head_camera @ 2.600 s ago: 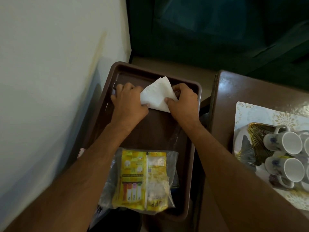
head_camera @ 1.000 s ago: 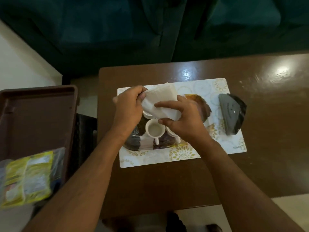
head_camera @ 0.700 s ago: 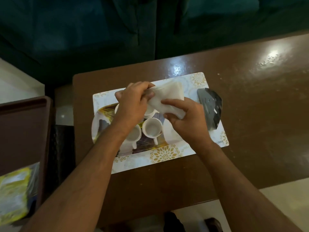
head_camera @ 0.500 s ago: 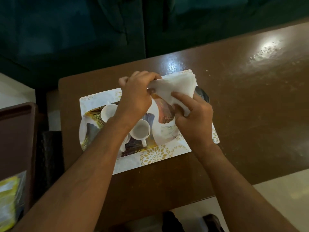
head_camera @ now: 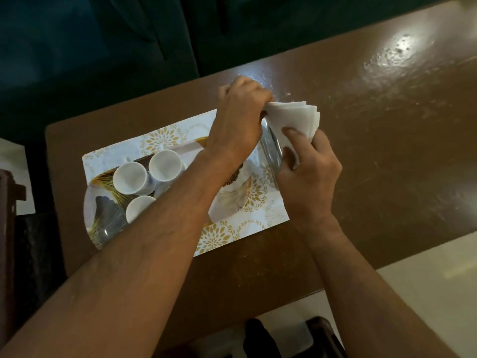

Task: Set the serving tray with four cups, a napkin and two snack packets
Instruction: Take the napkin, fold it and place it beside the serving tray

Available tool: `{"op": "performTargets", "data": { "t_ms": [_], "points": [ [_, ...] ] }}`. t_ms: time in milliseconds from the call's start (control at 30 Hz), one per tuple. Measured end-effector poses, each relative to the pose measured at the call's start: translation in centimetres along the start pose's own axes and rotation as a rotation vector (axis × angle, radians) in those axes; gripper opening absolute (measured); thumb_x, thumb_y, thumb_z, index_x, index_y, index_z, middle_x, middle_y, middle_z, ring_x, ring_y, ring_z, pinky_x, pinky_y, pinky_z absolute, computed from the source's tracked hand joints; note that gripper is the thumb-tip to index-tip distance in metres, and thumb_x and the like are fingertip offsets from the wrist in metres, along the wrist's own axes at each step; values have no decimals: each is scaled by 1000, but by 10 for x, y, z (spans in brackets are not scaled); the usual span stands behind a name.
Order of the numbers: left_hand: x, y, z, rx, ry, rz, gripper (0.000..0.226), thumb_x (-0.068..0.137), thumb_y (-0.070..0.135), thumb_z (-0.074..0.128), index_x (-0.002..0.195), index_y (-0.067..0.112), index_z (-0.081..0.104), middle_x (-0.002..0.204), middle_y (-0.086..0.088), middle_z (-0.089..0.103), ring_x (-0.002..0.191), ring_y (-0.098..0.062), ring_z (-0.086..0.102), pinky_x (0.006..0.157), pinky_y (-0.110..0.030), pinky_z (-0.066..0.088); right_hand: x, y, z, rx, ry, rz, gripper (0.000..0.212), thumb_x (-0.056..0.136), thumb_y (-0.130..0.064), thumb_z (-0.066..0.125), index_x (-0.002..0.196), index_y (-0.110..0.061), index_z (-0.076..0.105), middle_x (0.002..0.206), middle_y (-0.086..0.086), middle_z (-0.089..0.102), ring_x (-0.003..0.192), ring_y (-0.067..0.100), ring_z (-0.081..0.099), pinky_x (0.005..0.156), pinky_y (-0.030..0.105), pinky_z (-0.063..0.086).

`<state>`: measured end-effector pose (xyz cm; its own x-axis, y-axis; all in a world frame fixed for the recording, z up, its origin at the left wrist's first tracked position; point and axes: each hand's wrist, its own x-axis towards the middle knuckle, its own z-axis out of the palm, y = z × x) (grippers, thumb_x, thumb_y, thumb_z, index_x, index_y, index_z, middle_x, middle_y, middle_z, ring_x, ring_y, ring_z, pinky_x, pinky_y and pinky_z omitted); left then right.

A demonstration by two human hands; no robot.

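A folded white napkin (head_camera: 294,117) is held between both hands above the right end of the placemat. My left hand (head_camera: 240,117) pinches its left corner; my right hand (head_camera: 307,171) grips its lower edge. Under the napkin a grey metal holder (head_camera: 271,146) shows partly between the hands. Three white cups (head_camera: 144,184) stand close together on an oval patterned serving tray (head_camera: 103,210) to the left; my left forearm hides part of the tray. The brown plastic tray (head_camera: 6,228) shows only as a sliver at the left edge. No snack packets are in view.
The tray rests on a white and gold placemat (head_camera: 224,236) on a glossy brown table (head_camera: 387,125). Dark green upholstery (head_camera: 103,42) lies beyond the table's far edge. Pale floor (head_camera: 426,293) and dark footwear (head_camera: 260,337) show below the near edge.
Both hands lifted the napkin out of the brown tray and carried it right, over the cups to the grey holder. The view swung right, so the brown tray and snack packets slid out of sight.
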<state>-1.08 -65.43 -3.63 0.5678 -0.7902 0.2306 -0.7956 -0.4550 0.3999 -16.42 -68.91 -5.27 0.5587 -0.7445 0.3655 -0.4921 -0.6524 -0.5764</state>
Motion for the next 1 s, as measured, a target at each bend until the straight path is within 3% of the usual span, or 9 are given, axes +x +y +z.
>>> {"op": "performTargets", "data": {
  "t_ms": [100,200,333,433,567,700,833,933,1000],
  "points": [
    [4,0,11,14,-48,14,16,98,10,63,109,14,75,115,0,71,120,-20,54,91,-27,24,0,6,2,-7,-50,11,40,82,2,71,121,-7,72,96,13,64,79,24,62,66,37,57],
    [6,-3,19,11,-135,-4,19,98,7,60,108,13,75,112,-4,71,113,-21,56,92,-27,35,-1,11,4,6,-89,13,36,83,0,70,118,-8,74,94,11,64,76,22,59,65,33,53],
    [2,-3,24,-65,-231,-34,34,94,-4,59,122,9,73,123,-11,71,117,-27,63,101,-43,52,-4,16,5,-5,-101,5,32,84,3,69,114,-5,75,94,11,67,76,22,62,65,28,50],
    [-2,-3,28,-106,-226,-51,50,91,-10,59,137,8,64,138,-11,64,129,-27,58,108,-37,50,-3,17,7,5,-76,-15,30,84,2,69,113,-3,75,95,12,68,76,22,62,65,28,51],
    [-6,-5,32,-153,-215,-42,67,85,-21,57,144,10,58,145,-8,58,135,-24,54,105,-29,46,-2,17,7,42,-31,-56,31,90,-1,69,120,-4,73,96,10,68,77,19,63,65,33,57],
    [-9,-10,36,-168,-218,-53,66,84,-20,62,141,13,59,142,-5,59,131,-23,57,103,-29,47,-1,19,8,57,-23,-23,39,92,-2,68,131,-3,67,95,9,69,75,19,63,66,33,58],
    [-10,-15,38,-179,-271,-54,64,83,-18,66,138,13,62,139,-5,61,128,-24,59,103,-34,53,-1,19,11,62,-20,22,34,90,-3,68,124,-2,71,97,10,70,77,20,66,68,36,59],
    [-12,-17,38,-221,-309,-21,67,80,-23,63,137,12,63,140,-4,60,127,-24,59,99,-40,58,-1,18,11,77,-1,41,33,93,-15,71,123,-1,70,102,10,71,84,19,67,72,35,59],
    [-12,-18,38,-243,-323,6,69,79,-24,61,138,13,62,141,-3,59,129,-22,57,99,-39,58,-2,16,11,63,-56,54,47,91,-28,76,127,0,65,107,11,71,90,20,69,78,31,59]
  ]
}}
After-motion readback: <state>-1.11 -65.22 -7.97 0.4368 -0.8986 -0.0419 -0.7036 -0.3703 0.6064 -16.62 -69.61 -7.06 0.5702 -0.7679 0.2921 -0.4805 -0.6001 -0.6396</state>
